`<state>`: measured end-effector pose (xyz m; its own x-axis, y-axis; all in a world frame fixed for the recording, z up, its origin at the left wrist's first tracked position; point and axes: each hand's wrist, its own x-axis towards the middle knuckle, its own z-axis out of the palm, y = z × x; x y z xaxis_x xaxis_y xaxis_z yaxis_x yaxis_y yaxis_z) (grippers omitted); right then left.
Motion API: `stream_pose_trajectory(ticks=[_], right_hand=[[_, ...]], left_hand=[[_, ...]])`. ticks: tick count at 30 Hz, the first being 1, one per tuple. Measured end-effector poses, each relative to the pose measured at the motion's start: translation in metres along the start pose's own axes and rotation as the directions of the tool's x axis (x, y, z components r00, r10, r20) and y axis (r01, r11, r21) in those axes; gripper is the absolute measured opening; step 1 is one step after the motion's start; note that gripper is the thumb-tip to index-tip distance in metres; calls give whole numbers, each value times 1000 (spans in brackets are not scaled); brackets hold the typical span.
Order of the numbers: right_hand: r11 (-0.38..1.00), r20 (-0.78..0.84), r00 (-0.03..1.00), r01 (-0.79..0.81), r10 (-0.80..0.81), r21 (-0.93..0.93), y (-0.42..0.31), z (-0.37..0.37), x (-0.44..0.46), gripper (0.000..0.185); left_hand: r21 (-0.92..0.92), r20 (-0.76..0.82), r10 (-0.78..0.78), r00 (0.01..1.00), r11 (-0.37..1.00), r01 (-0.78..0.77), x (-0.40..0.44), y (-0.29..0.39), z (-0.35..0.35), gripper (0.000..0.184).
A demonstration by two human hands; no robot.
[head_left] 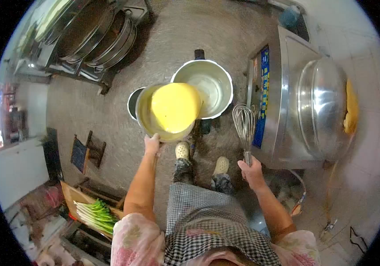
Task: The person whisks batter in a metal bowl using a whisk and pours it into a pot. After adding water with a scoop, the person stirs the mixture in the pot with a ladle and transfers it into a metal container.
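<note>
My left hand (152, 144) grips the near rim of a metal bowl (143, 116) holding bright yellow liquid (176, 106). The bowl is tilted to the right, its right side over a large silver pot (214, 80) with a dark handle. Pale liquid shows inside the pot. Right of the pot, my right hand (251, 172) is closed round the handle of a wire whisk (244, 124), which points away from me. A smaller dark-inside container (132, 104) shows partly behind the bowl's left edge.
A steel appliance (274, 97) with a big round lid (325, 111) stands at the right. Large pans (114, 44) sit on a rack at the upper left. Green onions (97, 215) lie on a board at the lower left, near a small stool (86, 153).
</note>
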<state>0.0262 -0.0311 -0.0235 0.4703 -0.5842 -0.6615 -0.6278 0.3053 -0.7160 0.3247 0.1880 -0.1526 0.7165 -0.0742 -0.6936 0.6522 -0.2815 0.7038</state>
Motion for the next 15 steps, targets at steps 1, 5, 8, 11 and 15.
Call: stream_pose_trajectory(ticks=[1,5,8,11,15], right_hand=[[999,10,999,-48,47,23,-4,0,-3,17],[986,58,993,-114,107,121,3,-4,-11,17],[980,57,987,-155,149,125,11,-6,-14,16],[969,58,991,-130,120,211,24,-5,-15,14],[972,52,998,-44,32,230,31,-8,-18,12]], left_hand=[[-10,-14,9,1000,1000,-9,-11,21,7,35],[-43,14,44,999,998,-43,-21,53,19,38],[55,82,136,987,988,-141,-20,71,18,41],[85,79,241,967,965,-248,-30,91,29,44],[271,100,489,867,825,-496,-24,106,31,53]])
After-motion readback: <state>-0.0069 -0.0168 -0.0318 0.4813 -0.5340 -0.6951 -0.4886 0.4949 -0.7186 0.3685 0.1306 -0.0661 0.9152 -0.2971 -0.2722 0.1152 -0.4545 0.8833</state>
